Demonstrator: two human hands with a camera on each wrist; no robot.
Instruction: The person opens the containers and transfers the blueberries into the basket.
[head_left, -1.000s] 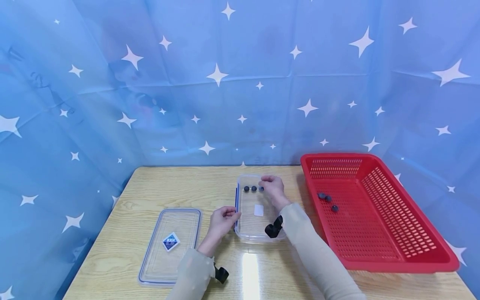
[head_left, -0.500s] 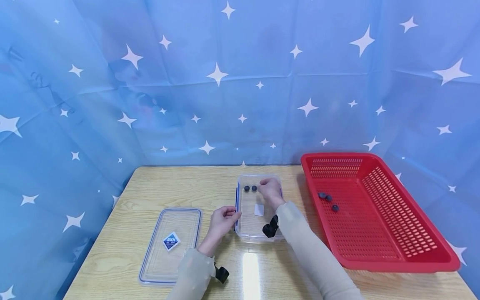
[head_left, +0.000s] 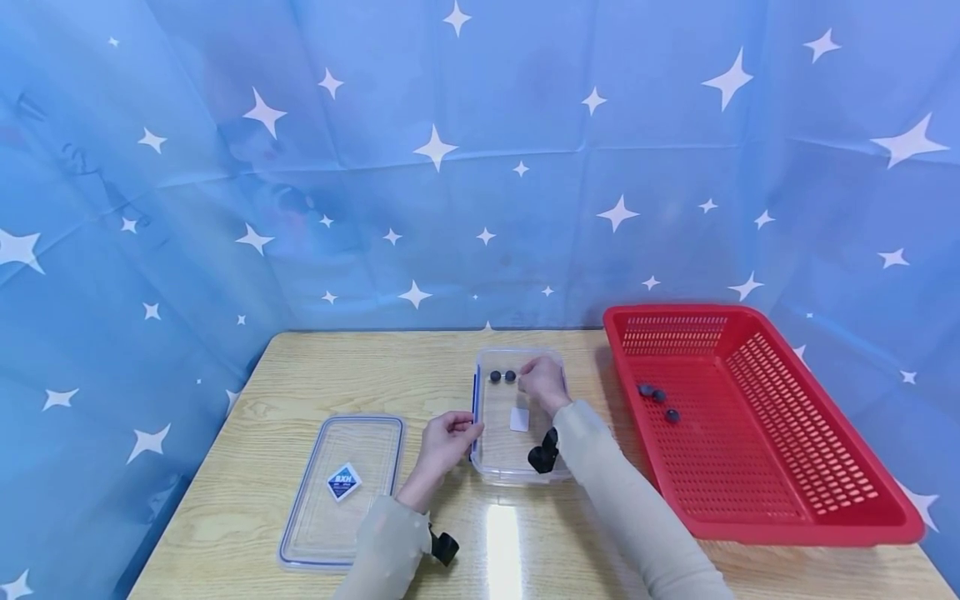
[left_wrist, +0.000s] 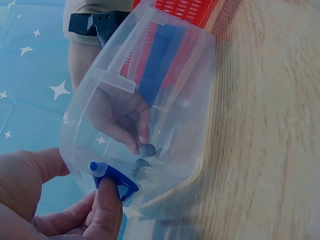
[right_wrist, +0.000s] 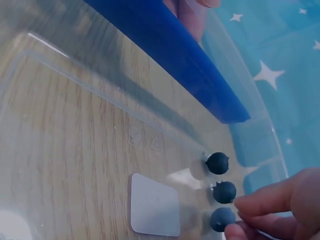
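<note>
A clear plastic food container [head_left: 491,454] with blue side clips stands in the middle of the table. My left hand [head_left: 442,443] is at its left side, thumb and fingers pinching the blue clip [left_wrist: 116,177]. Inside, near the far end, my right hand [head_left: 545,385] reaches down. Its fingertips hold a blueberry [right_wrist: 222,219] low over the container floor, the last in a short row. Beside it sit a second blueberry [right_wrist: 224,192] and a third blueberry [right_wrist: 217,163]. In the head view my right hand hides the held berry.
A white square label [head_left: 519,419] shows at the container's floor. The clear lid [head_left: 352,533] with a blue seal lies flat at left. At right stands a red perforated basket [head_left: 738,492], with several dark blueberries [head_left: 659,396] near its left wall.
My right hand has shifted slightly down and left over the third berry, which now hides behind the fingers in the head view. My left hand stays at the clip.
</note>
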